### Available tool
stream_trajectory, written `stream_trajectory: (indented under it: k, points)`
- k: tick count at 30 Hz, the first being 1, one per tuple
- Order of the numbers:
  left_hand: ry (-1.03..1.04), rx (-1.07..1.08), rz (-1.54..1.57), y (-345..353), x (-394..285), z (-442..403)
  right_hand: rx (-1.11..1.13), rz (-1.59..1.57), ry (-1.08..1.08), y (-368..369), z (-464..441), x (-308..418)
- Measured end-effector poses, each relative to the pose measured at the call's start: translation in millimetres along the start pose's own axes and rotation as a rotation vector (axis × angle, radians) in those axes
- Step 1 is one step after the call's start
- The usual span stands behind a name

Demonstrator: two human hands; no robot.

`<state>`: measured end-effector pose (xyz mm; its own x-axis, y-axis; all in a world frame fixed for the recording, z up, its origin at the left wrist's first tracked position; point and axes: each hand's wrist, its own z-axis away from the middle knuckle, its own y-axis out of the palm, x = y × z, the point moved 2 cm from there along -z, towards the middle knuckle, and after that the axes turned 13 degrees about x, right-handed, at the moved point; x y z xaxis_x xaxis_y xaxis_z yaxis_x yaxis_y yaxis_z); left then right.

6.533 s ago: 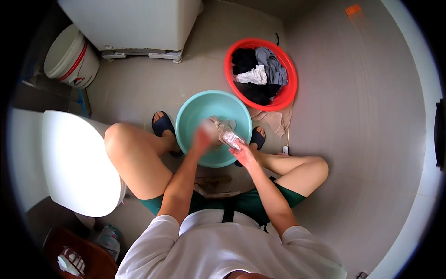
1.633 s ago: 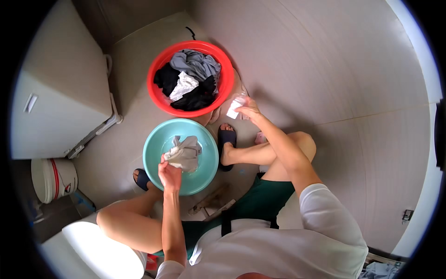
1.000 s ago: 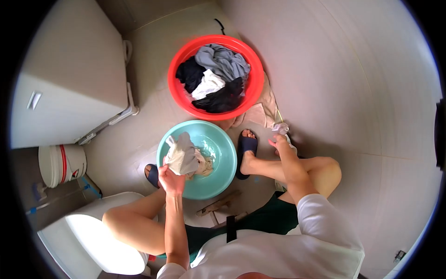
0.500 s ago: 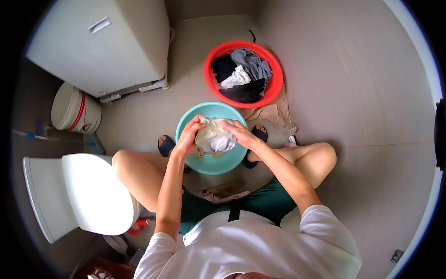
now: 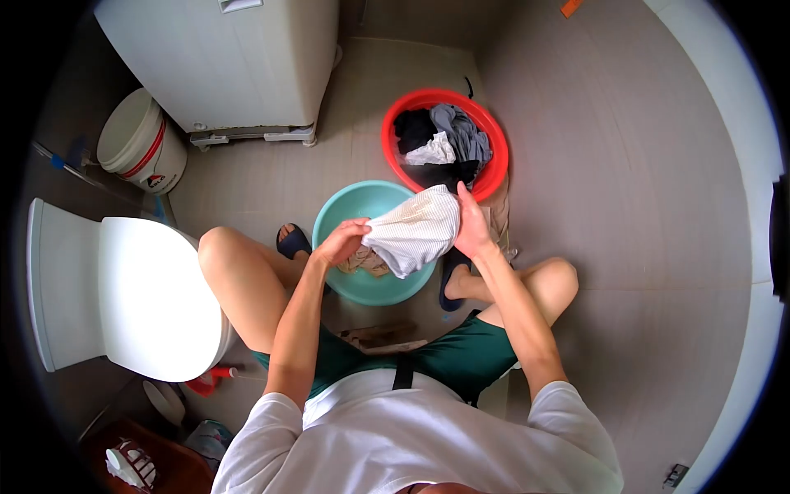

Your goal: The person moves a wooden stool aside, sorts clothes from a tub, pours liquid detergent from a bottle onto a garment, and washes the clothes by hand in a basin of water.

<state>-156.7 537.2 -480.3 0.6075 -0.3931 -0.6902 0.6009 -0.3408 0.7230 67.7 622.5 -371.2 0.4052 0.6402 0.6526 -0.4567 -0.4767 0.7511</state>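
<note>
A white ribbed piece of cloth [image 5: 418, 230] with faint yellowish stains is stretched between my hands above a turquoise basin [image 5: 327, 216]. My left hand [image 5: 344, 240] pinches its left end over the basin. Its upper right end is gripped by my right hand [image 5: 471, 224], close to the rim of a red tub. Beige fabric [image 5: 362, 262] lies in the basin, partly hidden by the cloth. The exact kind of garment I hold cannot be made out.
The red tub [image 5: 393, 105] behind the basin contains black, grey and white clothes. A white toilet [image 5: 160, 296] stands at left, with a white bucket [image 5: 156, 152] beyond it. A white appliance [image 5: 239, 70] is at the back; a wall [image 5: 642, 181] runs along the right.
The cloth was bunched low over the basin; now it is raised and spread out. My right hand has moved right and up, away from my left. The view has shifted slightly.
</note>
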Motion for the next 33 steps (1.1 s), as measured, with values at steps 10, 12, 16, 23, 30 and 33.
stream_trajectory:
  k: [10,12,16,23,30,33]
  points:
    - [0.297,-0.206,0.605,37.2,15.5,-30.7,-0.435,0.332,-0.208,-18.5,-9.8,-53.6]
    - [0.325,-0.322,0.588,34.7,30.9,-42.4,-0.428,0.682,-0.186,5.7,-12.5,-78.2]
    - [0.404,-0.396,0.411,-25.5,91.9,-45.3,-0.376,1.587,-0.103,50.7,-24.7,-124.7]
    - [0.286,-0.645,0.551,9.6,61.0,-48.8,-0.598,1.688,0.18,12.3,-56.5,-131.4]
    - [0.243,-0.746,0.518,31.6,60.9,-47.6,-0.72,1.643,0.146,-17.6,-80.5,-119.3]
    - [0.351,-0.37,0.591,-14.8,83.1,-55.1,-0.647,1.663,0.187,2.3,-72.0,-129.5]
